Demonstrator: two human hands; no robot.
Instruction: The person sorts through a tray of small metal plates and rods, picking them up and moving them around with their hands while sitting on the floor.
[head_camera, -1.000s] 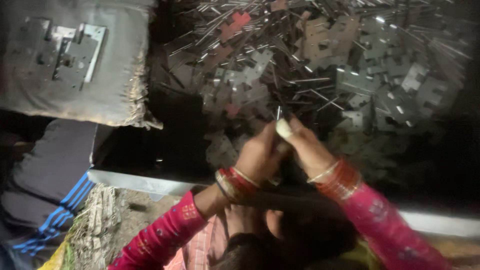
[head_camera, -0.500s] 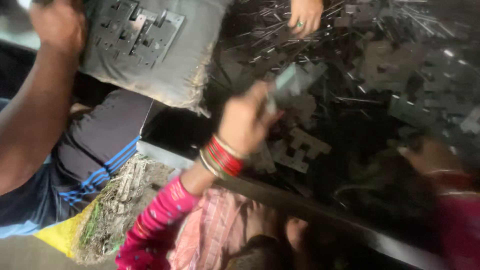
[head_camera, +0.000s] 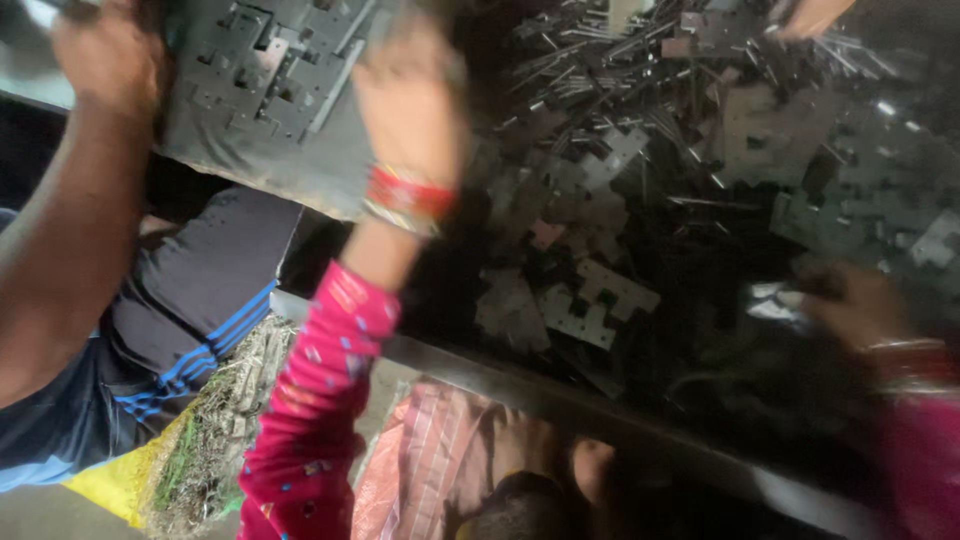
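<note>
A sack (head_camera: 270, 150) of plates lies left of the scrap heap (head_camera: 680, 200); a rail (head_camera: 560, 395) runs before the heap.

Dark table (head_camera: 640, 425) heaped with metal plates (head_camera: 600, 300), strips (head_camera: 600, 40)

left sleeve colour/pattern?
Bright pink left sleeve with small scattered blue and light specks; head view, lower centre-left.

One grey sack (head_camera: 300, 150), one heap of metal plates (head_camera: 640, 250) beyond counting, four hands visible.
</note>
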